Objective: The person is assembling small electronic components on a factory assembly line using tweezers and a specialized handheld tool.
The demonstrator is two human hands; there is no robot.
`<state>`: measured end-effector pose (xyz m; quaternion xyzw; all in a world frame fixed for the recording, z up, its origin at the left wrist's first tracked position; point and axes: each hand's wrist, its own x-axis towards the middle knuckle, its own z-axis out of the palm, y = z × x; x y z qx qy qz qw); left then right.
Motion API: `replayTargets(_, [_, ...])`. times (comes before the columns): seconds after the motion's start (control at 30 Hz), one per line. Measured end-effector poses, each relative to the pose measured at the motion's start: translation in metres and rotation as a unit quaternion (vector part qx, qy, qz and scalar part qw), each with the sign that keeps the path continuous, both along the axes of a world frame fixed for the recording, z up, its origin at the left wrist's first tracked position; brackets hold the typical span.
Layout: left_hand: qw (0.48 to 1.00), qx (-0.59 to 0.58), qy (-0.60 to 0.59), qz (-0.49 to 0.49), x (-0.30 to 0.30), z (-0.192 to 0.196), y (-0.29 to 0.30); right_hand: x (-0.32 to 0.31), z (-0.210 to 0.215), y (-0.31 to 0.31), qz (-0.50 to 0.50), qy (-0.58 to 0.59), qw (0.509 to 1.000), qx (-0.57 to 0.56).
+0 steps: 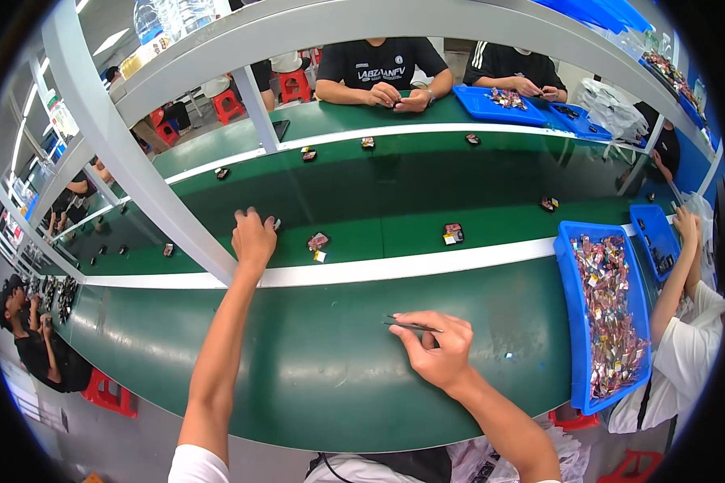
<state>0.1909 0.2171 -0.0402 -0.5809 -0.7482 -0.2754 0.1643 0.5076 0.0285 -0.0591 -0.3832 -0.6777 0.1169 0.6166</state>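
My left hand [254, 241] reaches over the white rail onto the green belt. Its fingers are apart and bent downward, and a small dark and pale piece [277, 224] lies right beside them, partly hidden. Over the near green worktop [322, 362], my right hand [443, 348] is closed on dark tweezers [415, 326], whose tips point left with nothing visible between them. Farther right on the belt sit a small pink and black part with a yellow-white tag [318, 243] and a similar part [453, 233].
A blue tray [573, 322] heaped with small pink-and-silver parts stands at my right, beside a smaller blue tray [652, 233]. A white post [137, 153] rises left of my left arm. Co-workers sit across the belt and on both sides. A tiny bright piece [508, 355] lies on the worktop.
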Motion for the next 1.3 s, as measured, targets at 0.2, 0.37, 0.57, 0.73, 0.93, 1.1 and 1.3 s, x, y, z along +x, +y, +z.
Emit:
replayTargets(0.2, [0.908,-0.216,-0.128,-0.336,0.035,0.033,0.001,0.005,-0.003,0.001,-0.002,-0.028,1.0,-0.009])
replayTargets(0.37, [0.889,-0.254,-0.106,-0.366,0.025,0.024,0.018,0.001,0.002,0.0,-0.002,-0.033,0.999,-0.004])
replayTargets(0.57, [0.875,-0.309,-0.142,-0.345,0.017,0.026,0.022,0.0,0.0,0.0,-0.001,-0.04,0.999,-0.021])
replayTargets(0.73, [0.859,-0.354,-0.253,-0.269,0.026,0.048,-0.008,0.001,0.001,-0.001,0.004,-0.029,0.999,-0.035])
replayTargets(0.93, [0.816,-0.241,-0.456,-0.261,0.049,0.037,-0.085,0.004,-0.001,-0.001,0.005,-0.001,0.993,-0.114])
replayTargets(1.1, [0.719,-0.221,-0.598,-0.276,0.088,0.021,-0.154,0.011,0.004,0.003,0.11,0.211,0.934,-0.267])
replayTargets(1.3, [0.728,-0.166,-0.587,-0.312,0.111,-0.009,-0.181,0.01,0.007,0.0,0.156,0.208,0.927,-0.269])
